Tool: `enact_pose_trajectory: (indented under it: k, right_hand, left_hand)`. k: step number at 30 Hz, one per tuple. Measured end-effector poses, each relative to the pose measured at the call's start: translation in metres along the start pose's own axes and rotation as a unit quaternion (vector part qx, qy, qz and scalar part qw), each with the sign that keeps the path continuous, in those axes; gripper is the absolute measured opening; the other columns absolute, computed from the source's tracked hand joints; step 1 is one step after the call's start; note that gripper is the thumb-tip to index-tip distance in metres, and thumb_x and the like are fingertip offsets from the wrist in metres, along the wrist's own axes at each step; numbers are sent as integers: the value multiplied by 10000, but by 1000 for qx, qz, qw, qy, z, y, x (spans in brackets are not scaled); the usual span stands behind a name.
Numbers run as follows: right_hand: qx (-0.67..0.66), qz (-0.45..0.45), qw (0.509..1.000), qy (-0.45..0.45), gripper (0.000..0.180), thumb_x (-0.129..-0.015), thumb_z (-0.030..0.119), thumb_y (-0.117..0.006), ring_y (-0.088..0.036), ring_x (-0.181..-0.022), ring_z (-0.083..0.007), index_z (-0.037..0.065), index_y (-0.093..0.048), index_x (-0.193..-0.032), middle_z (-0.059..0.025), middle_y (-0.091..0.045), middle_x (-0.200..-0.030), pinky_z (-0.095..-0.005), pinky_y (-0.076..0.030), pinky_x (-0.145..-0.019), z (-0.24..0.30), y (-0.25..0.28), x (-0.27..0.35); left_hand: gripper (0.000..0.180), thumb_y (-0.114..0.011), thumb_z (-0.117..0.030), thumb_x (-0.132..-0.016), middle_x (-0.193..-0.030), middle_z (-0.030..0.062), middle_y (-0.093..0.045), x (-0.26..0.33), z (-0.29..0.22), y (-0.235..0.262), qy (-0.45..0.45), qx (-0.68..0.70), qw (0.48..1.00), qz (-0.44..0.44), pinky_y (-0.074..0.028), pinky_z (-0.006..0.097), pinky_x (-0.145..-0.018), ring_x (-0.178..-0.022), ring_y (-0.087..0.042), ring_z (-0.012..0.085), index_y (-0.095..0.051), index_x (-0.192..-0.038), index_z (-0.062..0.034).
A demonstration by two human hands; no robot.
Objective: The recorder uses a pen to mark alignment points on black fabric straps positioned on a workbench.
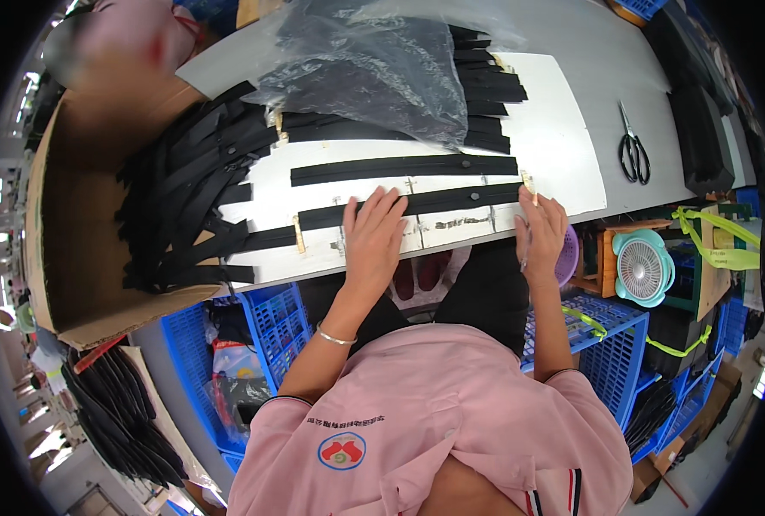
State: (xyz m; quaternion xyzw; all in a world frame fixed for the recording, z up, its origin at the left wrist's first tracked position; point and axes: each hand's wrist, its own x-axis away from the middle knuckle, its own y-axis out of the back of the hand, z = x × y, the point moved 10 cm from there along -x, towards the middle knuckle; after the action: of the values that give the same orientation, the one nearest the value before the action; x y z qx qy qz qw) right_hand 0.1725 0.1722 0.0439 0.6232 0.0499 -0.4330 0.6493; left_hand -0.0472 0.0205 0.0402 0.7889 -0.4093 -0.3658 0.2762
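Observation:
A black zipper strip (434, 200) with a small round slider lies across the white board (563, 129) in front of me. My left hand (372, 234) rests on this strip near its middle, palm down, fingers stretched out and holding nothing. At the strip's right end, my right hand (544, 236) touches it with its fingertips. A thin pale pen-like stick is held in that hand, largely covered by the fingers. Just beyond lies a second black zipper strip (382, 170), parallel to the first. Dark marks and tan tape pieces show on the board.
A cardboard box (77, 215) at the left has a heap of black strips (185, 185) spilling from it. Clear plastic (365, 73) covers more strips at the back. Black-handled scissors (633, 155) lie at right, above a turquoise fan (644, 268) and blue crates (606, 344).

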Motion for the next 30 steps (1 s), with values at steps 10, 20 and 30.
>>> enact_pose_trajectory:
  k: [10,20,30]
  right_hand:
    - [-17,-20,999,-27,410,-852,-39,-738,-628,-1152,-295,61,-676,-1245,-81,-730,-1265,-425,-451,-1028,1,-2,0]
    - [58,8,998,-21,332,-905,-2,-705,-635,-1090,-284,68,-696,-1229,-67,-729,-1128,-421,-440,-1038,27,7,-27]
    - [-443,182,860,-176,164,-994,117,-667,-663,-794,-145,-5,-748,-1067,-84,-728,-939,-264,-516,-721,166,-94,-81]
  left_hand:
    - [608,-721,-291,-955,-1559,141,-506,61,52,56,131,-143,981,-28,-35,650,-1221,-1508,-383,337,-535,-1479,-45]
    - [592,-727,-292,-956,-1564,80,-509,79,57,56,152,-119,980,-37,-29,617,-1219,-1529,-337,306,-554,-1493,-112]
    - [601,-751,-321,-922,-1523,66,-542,80,56,60,143,-104,982,-67,-85,636,-1203,-1505,-376,300,-579,-1462,-120]
